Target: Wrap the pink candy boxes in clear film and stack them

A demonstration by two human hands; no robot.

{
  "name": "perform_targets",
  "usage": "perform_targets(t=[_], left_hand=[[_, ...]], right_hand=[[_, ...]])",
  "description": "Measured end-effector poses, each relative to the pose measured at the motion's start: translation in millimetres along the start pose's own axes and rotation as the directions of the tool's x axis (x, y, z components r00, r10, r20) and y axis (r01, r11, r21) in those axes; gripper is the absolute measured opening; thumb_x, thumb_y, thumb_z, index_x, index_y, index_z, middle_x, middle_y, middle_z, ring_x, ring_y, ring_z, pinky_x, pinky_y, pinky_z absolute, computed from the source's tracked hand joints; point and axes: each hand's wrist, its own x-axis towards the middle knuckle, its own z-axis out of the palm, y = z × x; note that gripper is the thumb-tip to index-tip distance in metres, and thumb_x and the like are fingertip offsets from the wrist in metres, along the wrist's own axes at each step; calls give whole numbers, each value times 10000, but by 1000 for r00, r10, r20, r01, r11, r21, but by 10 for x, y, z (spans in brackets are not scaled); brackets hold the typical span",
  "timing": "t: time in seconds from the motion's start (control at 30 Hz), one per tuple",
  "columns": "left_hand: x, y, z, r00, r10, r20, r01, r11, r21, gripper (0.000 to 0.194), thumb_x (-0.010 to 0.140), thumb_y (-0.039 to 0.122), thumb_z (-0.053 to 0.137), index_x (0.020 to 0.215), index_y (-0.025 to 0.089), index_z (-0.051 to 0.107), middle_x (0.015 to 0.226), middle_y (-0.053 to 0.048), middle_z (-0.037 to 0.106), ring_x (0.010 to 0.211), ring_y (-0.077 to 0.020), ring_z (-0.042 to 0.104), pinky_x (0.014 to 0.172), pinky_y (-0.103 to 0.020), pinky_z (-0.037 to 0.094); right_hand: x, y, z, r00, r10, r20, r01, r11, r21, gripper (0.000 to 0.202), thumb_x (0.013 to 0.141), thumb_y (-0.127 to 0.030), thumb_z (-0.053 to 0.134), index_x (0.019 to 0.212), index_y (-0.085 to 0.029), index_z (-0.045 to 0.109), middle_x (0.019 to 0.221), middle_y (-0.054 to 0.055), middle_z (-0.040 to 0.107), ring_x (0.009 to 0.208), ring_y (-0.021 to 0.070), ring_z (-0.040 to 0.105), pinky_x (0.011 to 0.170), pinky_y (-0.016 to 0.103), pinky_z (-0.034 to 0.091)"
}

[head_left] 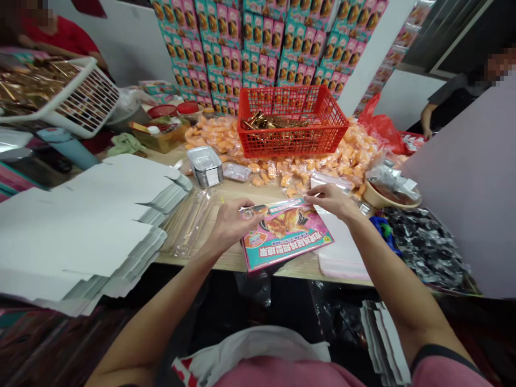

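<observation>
A pink and teal printed box lies at the front edge of the table, its lettering upside down to me. My left hand grips its far left corner, thumb on top. At the far right corner, the fingers of my right hand pinch the box's far edge. Under my right forearm lies a stack of clear plastic bags. Beyond the box are a stack of foil trays and many small orange packets.
A red basket with gold packets stands behind. Flat white cartons cover the left side; black packets and a beige bowl are at the right. Stacked printed boxes line the back. Other people are at far left and right.
</observation>
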Motion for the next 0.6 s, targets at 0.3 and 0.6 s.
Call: perform_targets(t=[0.3,0.6], left_hand=[[-23,-7,-23,1000,26,0,-26,998,-51,344,688,493,747,834,182,772,853,-55,782,793,-232,703,700,-307,505],[-13,-187,-195,996,-32,88,54,964,-260,334,723,459,687,794,147,781,791,-71,784,733,-215,703,657,-291,522]], right_hand=[[120,221,98,993,-10,-117,33,980,195,140,636,-301,729,664,-164,717,636,38,708,602,165,612,589,285,448],[50,98,51,997,-48,-66,49,999,19,166,715,-327,679,713,-162,691,708,49,708,641,170,609,592,286,418]])
